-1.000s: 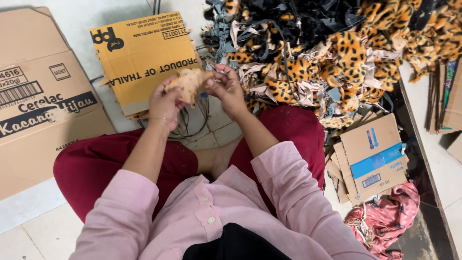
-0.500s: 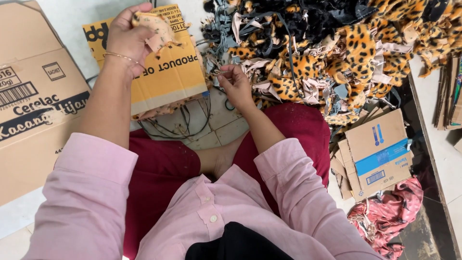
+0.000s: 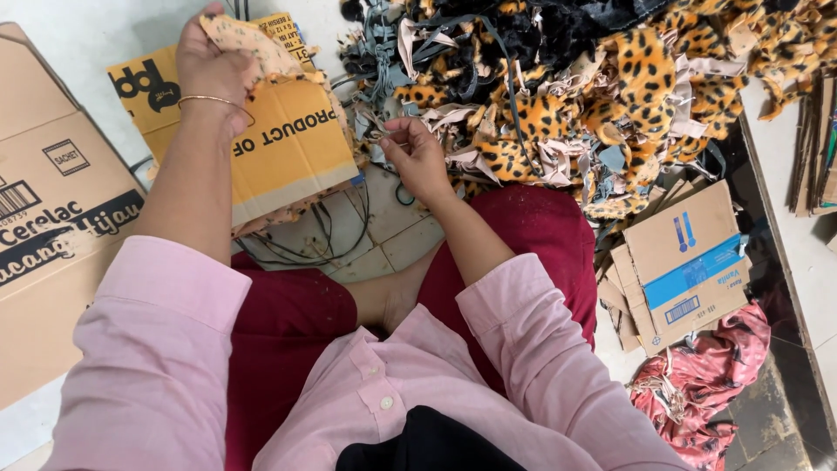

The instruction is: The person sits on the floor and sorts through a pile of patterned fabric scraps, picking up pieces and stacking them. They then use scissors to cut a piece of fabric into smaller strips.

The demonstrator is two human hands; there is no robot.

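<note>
My left hand (image 3: 207, 65), with a thin gold bangle on the wrist, is raised at the upper left and grips a tan spotted fabric piece (image 3: 253, 42) above a yellow cardboard box (image 3: 279, 148). My right hand (image 3: 417, 155) is lower and nearer the middle, fingers pinched together at the near edge of a big pile of leopard-print and black fabric scraps (image 3: 575, 96). Whether it pinches a thin strip or thread I cannot tell. I sit cross-legged in dark red trousers and a pink shirt.
A large brown carton (image 3: 52, 227) lies at the left. Thin black strips (image 3: 323, 240) lie on the tiled floor by the yellow box. Flattened cartons (image 3: 684, 262) and a crumpled red cloth (image 3: 697, 384) sit at the right. Stacked cardboard (image 3: 815, 139) leans at the far right.
My left hand rose from in front of me to the upper left, carrying the spotted piece above the yellow box. My right hand stayed at the pile's edge.
</note>
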